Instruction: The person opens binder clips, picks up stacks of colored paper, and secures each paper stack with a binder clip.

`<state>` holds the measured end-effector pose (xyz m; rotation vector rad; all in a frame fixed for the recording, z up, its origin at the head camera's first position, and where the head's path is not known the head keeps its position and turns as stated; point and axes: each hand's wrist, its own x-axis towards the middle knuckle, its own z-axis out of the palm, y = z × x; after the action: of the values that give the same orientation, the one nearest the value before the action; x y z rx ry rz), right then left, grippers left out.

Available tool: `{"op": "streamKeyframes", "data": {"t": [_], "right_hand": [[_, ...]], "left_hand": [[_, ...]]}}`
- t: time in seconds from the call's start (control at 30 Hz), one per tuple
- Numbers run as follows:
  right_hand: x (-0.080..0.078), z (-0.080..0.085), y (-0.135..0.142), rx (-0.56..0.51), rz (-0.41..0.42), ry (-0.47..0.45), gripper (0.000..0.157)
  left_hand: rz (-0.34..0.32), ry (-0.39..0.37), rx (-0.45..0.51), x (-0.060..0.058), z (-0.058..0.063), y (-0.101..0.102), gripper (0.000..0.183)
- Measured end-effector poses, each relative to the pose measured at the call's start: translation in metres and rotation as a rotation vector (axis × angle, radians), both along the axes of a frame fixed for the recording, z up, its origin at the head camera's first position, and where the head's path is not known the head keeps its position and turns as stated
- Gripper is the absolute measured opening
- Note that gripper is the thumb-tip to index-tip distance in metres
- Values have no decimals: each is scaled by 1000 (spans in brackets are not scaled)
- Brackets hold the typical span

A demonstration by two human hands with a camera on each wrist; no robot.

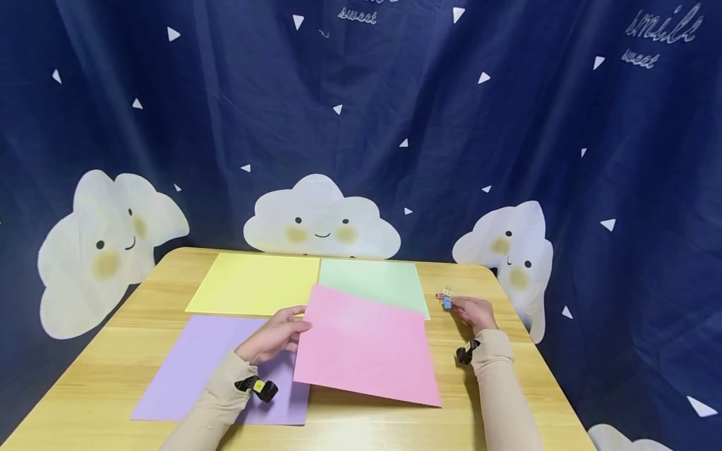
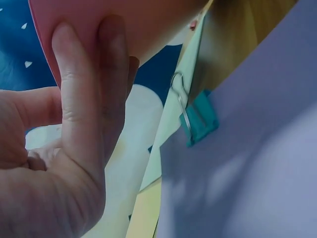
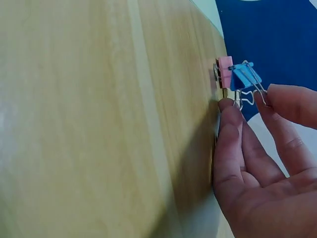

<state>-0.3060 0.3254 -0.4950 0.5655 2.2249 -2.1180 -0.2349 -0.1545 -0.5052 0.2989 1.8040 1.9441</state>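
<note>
My left hand [image 1: 276,335] pinches the left edge of a pink sheet [image 1: 366,347], thumb on one face and fingers on the other. The sheet is tilted above the table, overlapping the purple and green sheets in the head view. At the table's right side, my right hand [image 1: 474,311] pinches a blue binder clip [image 3: 242,75] by its wire handle. Right beside that clip is a pink binder clip [image 3: 225,72]. Under my left hand, a teal binder clip [image 2: 199,119] sits at the edge of the purple sheet [image 2: 262,129].
A yellow sheet [image 1: 256,285] and a pale green sheet [image 1: 375,279] lie side by side at the back of the wooden table [image 1: 84,388]. A dark blue curtain [image 1: 361,125] with cloud faces hangs behind the table and down both sides.
</note>
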Motion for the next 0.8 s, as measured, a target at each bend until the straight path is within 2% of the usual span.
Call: {"op": "streamKeyframes", "data": {"t": [0.3,0.53,0.63,0.8], "right_hand": [[4,-7,8,-117,-48,-10,14],[10,-11,12,-235,-31,38,17],[12,-12,13,-255,-25,48,15],[12,-14,12,-259,-36,34,19]], "left_hand": [[59,0,20,-5,1,-22,57],[104,6,43,-6,4,-31,58],[119,7,56,-7,7,-34,59],[150,-3,73,-9,13,-38,55]]}}
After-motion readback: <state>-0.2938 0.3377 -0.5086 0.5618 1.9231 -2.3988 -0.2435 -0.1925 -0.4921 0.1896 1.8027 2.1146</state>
